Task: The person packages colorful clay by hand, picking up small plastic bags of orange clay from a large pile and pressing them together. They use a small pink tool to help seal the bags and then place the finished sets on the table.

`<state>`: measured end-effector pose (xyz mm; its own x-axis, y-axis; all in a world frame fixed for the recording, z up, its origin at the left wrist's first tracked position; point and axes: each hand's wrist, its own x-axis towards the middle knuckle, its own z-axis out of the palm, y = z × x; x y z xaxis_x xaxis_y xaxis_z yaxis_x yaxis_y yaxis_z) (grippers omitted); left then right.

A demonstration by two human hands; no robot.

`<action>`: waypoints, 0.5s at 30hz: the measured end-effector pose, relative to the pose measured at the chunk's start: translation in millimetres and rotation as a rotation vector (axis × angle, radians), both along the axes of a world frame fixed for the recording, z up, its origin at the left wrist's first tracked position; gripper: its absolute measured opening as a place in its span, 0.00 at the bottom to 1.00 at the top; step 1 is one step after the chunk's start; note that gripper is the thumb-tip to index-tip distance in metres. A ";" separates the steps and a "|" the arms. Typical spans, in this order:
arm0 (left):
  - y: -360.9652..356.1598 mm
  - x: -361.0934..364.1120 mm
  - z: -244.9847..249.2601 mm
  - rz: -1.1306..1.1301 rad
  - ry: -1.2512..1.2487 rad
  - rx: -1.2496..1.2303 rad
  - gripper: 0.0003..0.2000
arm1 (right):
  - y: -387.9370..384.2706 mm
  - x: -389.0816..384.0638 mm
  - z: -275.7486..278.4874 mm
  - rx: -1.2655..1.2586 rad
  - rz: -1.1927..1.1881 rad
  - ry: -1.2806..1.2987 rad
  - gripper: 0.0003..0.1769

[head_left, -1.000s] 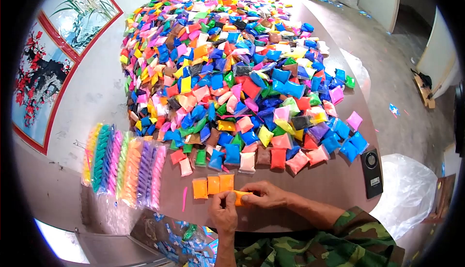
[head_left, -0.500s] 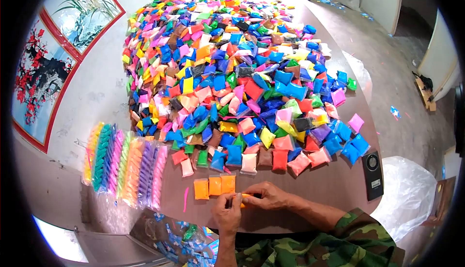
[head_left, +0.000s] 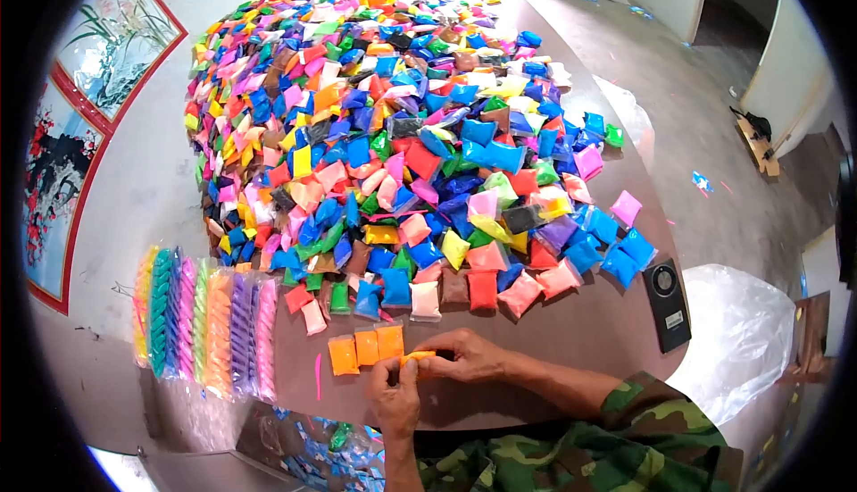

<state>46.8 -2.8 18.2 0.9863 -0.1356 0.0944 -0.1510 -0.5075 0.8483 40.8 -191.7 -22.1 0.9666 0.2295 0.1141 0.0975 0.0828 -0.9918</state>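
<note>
Left hand (head_left: 395,396), right hand (head_left: 466,358): we pinch small orange packet (head_left: 416,357) between fingertips of both, fingers closed on it, near front edge of table (head_left: 571,331). Just left, row of three orange packets (head_left: 366,349) lies flat. Beyond, big heap of coloured packets (head_left: 402,135). Far left, bagged strips (head_left: 201,322); at right, black device (head_left: 668,303).

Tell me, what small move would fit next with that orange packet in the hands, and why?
Probably lay the orange packet down at the right end of the row of three orange packets. Both the left hand and the right hand pinch it just beside that row, and the table is bare there.
</note>
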 end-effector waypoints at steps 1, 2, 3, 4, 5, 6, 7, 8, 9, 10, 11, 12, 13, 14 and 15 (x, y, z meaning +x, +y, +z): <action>-0.4 1.3 0.5 -0.009 -0.035 0.044 0.12 | 0.2 0.7 0.8 0.009 -0.002 -0.003 0.18; 1.4 2.9 -2.4 -0.009 -0.019 0.011 0.12 | -0.3 1.1 1.0 0.017 -0.003 -0.005 0.18; 4.7 4.1 -6.9 -0.009 -0.001 -0.021 0.12 | -0.5 0.8 0.2 0.033 -0.004 0.000 0.18; 6.4 4.4 -10.0 -0.007 0.017 -0.053 0.12 | -0.4 0.6 -1.3 0.049 -0.002 0.004 0.18; 7.0 3.8 -11.2 -0.003 0.037 -0.081 0.12 | -0.4 0.5 -2.2 0.065 0.000 0.008 0.19; 6.7 3.1 -10.0 0.002 0.057 -0.108 0.12 | -0.5 0.4 -2.5 0.071 0.003 0.015 0.19; 6.2 2.3 -8.6 0.006 0.077 -0.136 0.12 | -0.7 0.3 -2.6 0.078 0.005 0.022 0.19; 4.9 0.6 -6.8 0.018 0.102 -0.159 0.12 | -0.6 0.2 -2.7 0.084 0.008 0.028 0.19; 3.1 -1.6 -4.7 0.031 0.127 -0.183 0.12 | 0.0 0.1 -3.4 0.059 -0.010 -0.003 0.19; 2.5 -3.1 -4.1 0.044 0.151 -0.207 0.12 | 1.0 0.0 -4.6 0.034 -0.026 -0.035 0.20; 3.6 -2.8 -4.7 0.037 0.136 -0.188 0.12 | 2.1 -0.1 -5.2 0.010 -0.043 -0.067 0.20; 4.9 -2.2 -5.6 0.030 0.122 -0.170 0.12 | 2.5 0.0 -4.8 -0.016 -0.040 -0.072 0.20; 5.7 -2.6 -6.4 0.024 0.108 -0.152 0.12 | 2.1 0.6 -4.1 -0.043 -0.036 -0.076 0.20; 4.5 -2.7 -5.0 0.026 0.070 -0.091 0.12 | 1.8 0.8 -3.5 -0.068 -0.031 -0.079 0.20; 1.8 -1.9 -1.7 0.028 0.036 -0.026 0.12 | 1.7 1.2 -2.1 -0.062 -0.035 -0.083 0.20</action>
<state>45.0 -1.0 16.5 0.9924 -0.1059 0.0621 -0.1064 -0.4892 0.8656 41.9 -190.0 -24.2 0.9620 0.2049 0.1807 0.1812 0.0168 -0.9833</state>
